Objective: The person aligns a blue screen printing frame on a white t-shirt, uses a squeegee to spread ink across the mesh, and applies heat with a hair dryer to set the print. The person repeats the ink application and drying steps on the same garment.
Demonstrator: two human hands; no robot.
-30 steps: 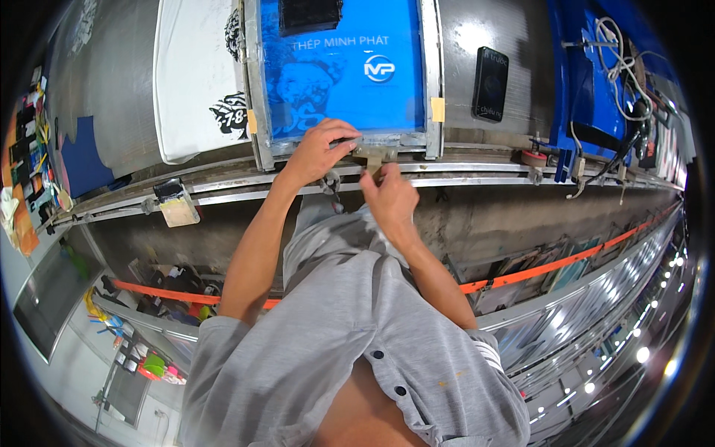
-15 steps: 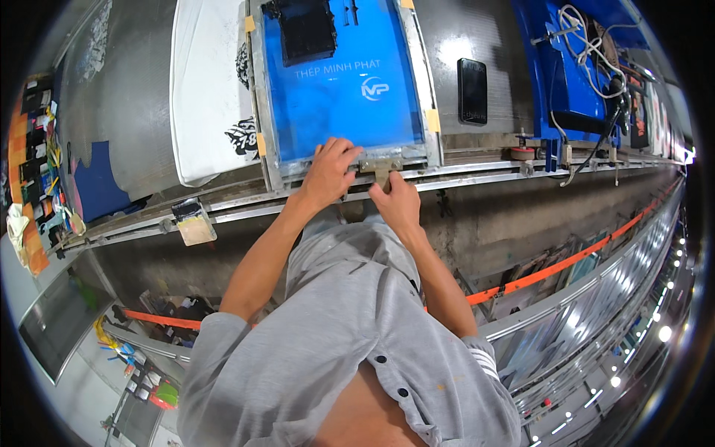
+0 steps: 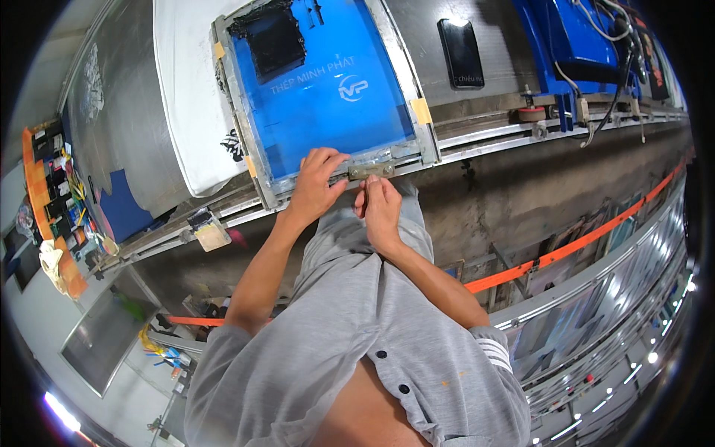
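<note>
A blue screen-printing mesh in a metal frame has a black ink patch and white lettering. My left hand rests at the frame's front edge, fingers apart and slightly bent. My right hand is closed just below a metal clamp on that edge; whatever its fingers hold is hidden. To the left of the frame lies a white padded board with black printed marks.
A black phone lies on the metal table right of the frame. Further right are a blue machine, cables and rail fittings. At left are orange-edged shelves of small items. A scraper hangs on the rail; an orange beam runs behind.
The right hand has turned and closed beneath the clamp, its clamp handle now hidden. The left hand stays at the edge. The view has shifted, so the frame appears tilted.
</note>
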